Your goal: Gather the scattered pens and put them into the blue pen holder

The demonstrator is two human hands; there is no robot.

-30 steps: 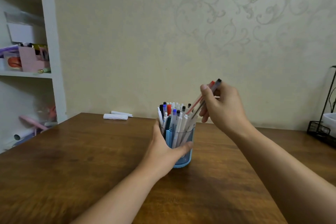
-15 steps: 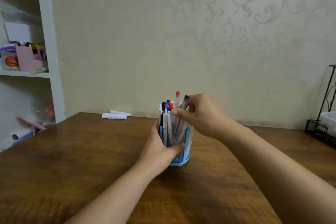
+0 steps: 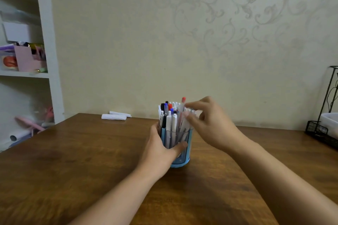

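Two hands meet mid-table: your left hand wraps the blue plastic pen holder, packed with pens; your right hand hovers fingers spread, blurred, at their tips. Brown wooden table runs bare to the patterned wall; white shelf stands left, black wire rack right.

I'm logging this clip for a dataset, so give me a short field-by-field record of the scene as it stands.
surface: brown wooden table
container: blue plastic pen holder, upright, full of pens
left hand: wrapped around the holder
right hand: at the pen tops, fingers loosely spread, blurred; grip unclear
loose pens on table: none visible
other: white paper rolls at the far edge; black wire rack on the right
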